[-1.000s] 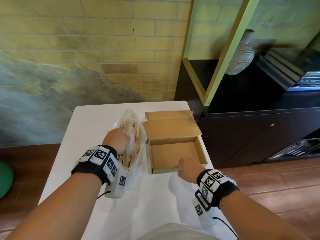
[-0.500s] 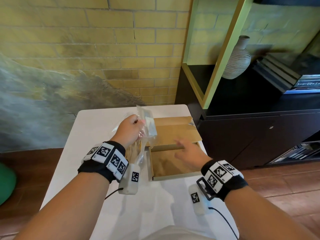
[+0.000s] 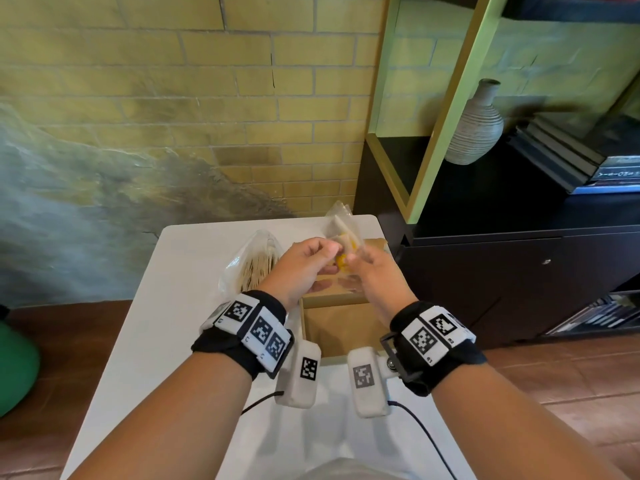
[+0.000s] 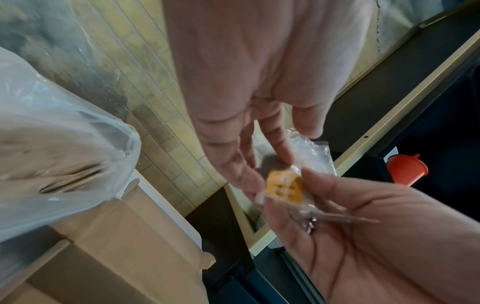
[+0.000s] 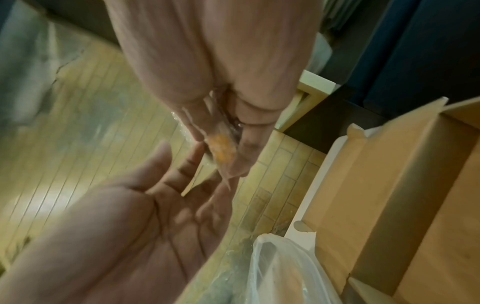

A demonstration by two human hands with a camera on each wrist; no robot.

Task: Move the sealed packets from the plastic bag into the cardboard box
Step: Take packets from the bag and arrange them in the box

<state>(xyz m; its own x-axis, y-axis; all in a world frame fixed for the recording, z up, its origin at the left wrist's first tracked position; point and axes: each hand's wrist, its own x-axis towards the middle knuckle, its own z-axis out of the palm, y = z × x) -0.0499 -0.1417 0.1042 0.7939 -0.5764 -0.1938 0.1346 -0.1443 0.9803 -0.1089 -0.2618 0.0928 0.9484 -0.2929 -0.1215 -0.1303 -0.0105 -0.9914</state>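
Observation:
A clear sealed packet (image 3: 346,237) with an orange label (image 4: 284,186) is held up over the far end of the open cardboard box (image 3: 343,330). My right hand (image 3: 367,268) pinches its lower end between thumb and fingers (image 5: 241,148). My left hand (image 3: 304,261) is beside it with the palm (image 5: 116,226) open, and its straight fingertips (image 4: 280,156) touch the packet. The plastic bag (image 3: 252,265) lies left of the box on the white table (image 3: 194,306) and holds several pale packets. The part of the box floor I can see is bare.
A black cabinet (image 3: 519,271) stands right against the table's right side, with a ribbed vase (image 3: 474,129) and stacked books (image 3: 571,161) on it. A brick wall is behind the table. A green object (image 3: 14,368) sits on the floor at the left.
My left hand drew a packet out of the bag and carried it right, over the box. My right hand rose from the box's near edge and took hold of the packet.

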